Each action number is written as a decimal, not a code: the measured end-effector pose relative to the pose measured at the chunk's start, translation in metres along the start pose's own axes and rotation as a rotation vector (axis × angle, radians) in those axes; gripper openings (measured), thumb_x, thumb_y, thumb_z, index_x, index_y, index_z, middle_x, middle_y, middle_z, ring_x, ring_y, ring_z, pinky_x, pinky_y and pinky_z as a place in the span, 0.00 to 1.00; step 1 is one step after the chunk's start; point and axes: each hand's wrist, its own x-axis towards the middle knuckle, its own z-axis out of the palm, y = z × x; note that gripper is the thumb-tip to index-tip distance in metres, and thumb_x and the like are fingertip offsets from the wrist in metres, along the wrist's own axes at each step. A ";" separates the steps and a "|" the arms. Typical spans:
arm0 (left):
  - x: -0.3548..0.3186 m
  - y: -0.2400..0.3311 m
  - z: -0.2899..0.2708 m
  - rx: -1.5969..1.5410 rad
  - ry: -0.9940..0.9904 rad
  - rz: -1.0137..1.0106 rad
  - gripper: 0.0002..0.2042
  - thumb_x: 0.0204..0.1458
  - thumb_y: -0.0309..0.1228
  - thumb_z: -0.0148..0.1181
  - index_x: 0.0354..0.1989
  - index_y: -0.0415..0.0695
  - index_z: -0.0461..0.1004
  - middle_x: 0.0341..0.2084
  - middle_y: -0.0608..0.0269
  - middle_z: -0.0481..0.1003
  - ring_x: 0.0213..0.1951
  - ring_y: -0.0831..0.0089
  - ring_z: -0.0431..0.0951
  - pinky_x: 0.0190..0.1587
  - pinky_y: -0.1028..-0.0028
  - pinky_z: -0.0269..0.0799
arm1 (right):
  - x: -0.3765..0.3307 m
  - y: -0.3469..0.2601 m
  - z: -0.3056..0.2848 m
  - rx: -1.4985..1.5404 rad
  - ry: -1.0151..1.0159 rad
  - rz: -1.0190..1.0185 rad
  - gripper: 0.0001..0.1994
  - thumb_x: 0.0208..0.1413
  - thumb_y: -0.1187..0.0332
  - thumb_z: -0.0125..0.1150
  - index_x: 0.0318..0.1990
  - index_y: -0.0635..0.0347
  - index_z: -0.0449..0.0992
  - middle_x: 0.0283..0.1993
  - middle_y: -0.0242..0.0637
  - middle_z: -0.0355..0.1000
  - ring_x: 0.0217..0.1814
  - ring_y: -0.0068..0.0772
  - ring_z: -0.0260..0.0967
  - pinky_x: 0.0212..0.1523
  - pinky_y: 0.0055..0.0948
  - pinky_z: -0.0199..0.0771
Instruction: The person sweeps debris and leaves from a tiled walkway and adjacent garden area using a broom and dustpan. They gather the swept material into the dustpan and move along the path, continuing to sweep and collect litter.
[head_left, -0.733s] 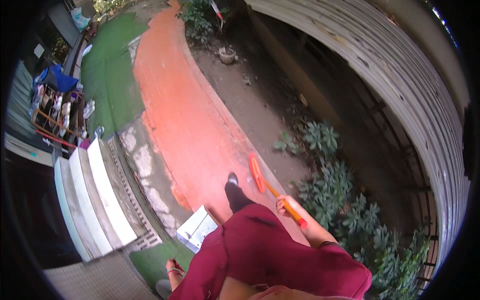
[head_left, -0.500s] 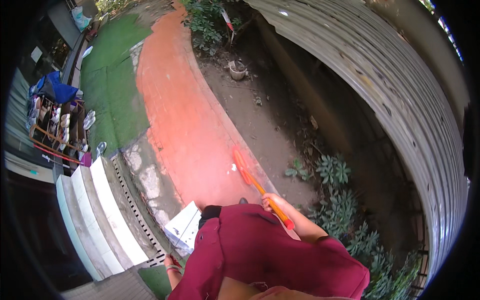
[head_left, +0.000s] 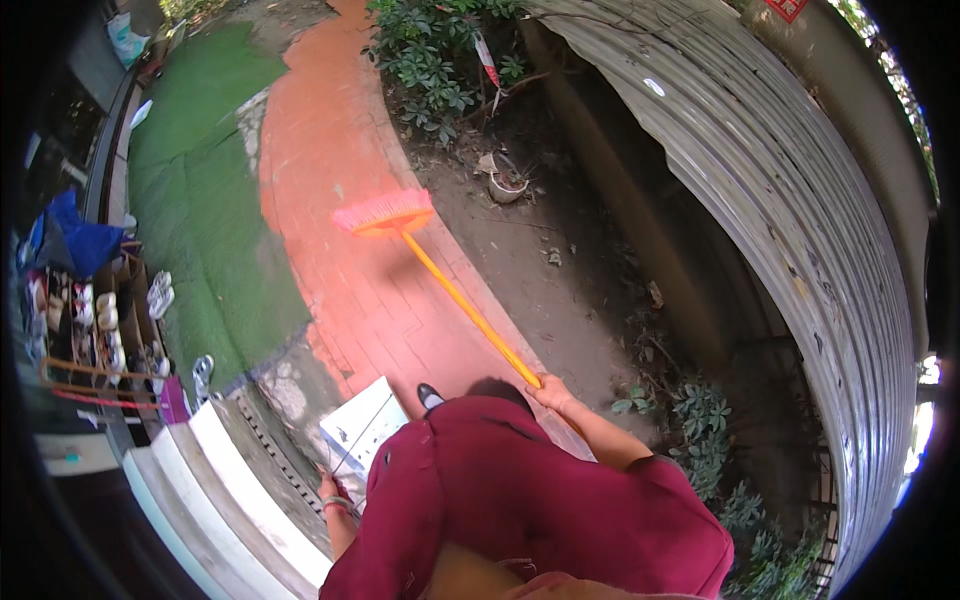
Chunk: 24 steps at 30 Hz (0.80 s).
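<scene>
Landmark: the orange-red path (head_left: 390, 320). The broom (head_left: 390, 218) is held over the path, with its pink bristles (head_left: 378, 207) pointing away from the person. A shadow on the path, apart from the head, suggests that the head is raised. The right hand (head_left: 548, 392), at the path's right edge, has its fingers wrapped around the yellow handle (head_left: 462, 302); the handle's tail end is hidden. The left hand (head_left: 330, 487), left of the path, has its fingers closed on the upper end of a thin dark rod (head_left: 364, 434); which fingers bear the load cannot be told. The rod crosses a white pan (head_left: 352, 418) at the path's near left edge.

Assessment: the broom is judged light but head-heavy, with a stiff, smooth handle and springy bristles. The handle is the place to hold; a grip further toward the head would steady it. The pan is judged light and thin-walled, best carried by its rod.

Edges: left of the path lie green matting (head_left: 200, 200) and, nearer, pale steps (head_left: 235, 450); right of it, bare soil (head_left: 545, 300) and leafy plants (head_left: 703, 418). The most room for movement runs along the path ahead.
</scene>
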 end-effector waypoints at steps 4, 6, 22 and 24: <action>0.070 0.120 0.035 -0.029 -0.005 -0.021 0.11 0.43 0.35 0.45 0.13 0.46 0.62 0.05 0.67 0.59 0.07 0.74 0.57 0.09 0.76 0.53 | 0.068 -0.033 0.025 -0.219 0.152 -0.040 0.17 0.39 0.59 0.55 0.34 0.62 0.72 0.19 0.39 0.68 0.19 0.30 0.66 0.23 0.30 0.67; 0.092 0.184 0.067 -0.019 -0.009 -0.029 0.11 0.42 0.34 0.46 0.13 0.44 0.63 0.05 0.67 0.59 0.07 0.74 0.57 0.09 0.77 0.53 | 0.104 -0.058 0.029 -0.237 0.146 -0.012 0.17 0.40 0.59 0.55 0.34 0.63 0.72 0.18 0.39 0.68 0.19 0.30 0.66 0.22 0.30 0.67; 0.227 0.536 0.217 -0.084 0.026 0.053 0.10 0.42 0.32 0.48 0.13 0.44 0.65 0.09 0.67 0.63 0.11 0.77 0.60 0.13 0.79 0.54 | 0.547 -0.524 -0.043 0.218 -0.045 0.159 0.18 0.51 0.58 0.47 0.19 0.65 0.67 0.13 0.35 0.62 0.08 0.25 0.56 0.09 0.25 0.57; 0.261 0.579 0.238 -0.085 0.057 0.076 0.10 0.42 0.32 0.48 0.13 0.44 0.65 0.08 0.67 0.63 0.11 0.77 0.60 0.12 0.79 0.54 | 0.604 -0.577 -0.043 0.322 -0.035 0.202 0.17 0.52 0.59 0.47 0.20 0.65 0.65 0.12 0.33 0.61 0.07 0.23 0.53 0.08 0.24 0.55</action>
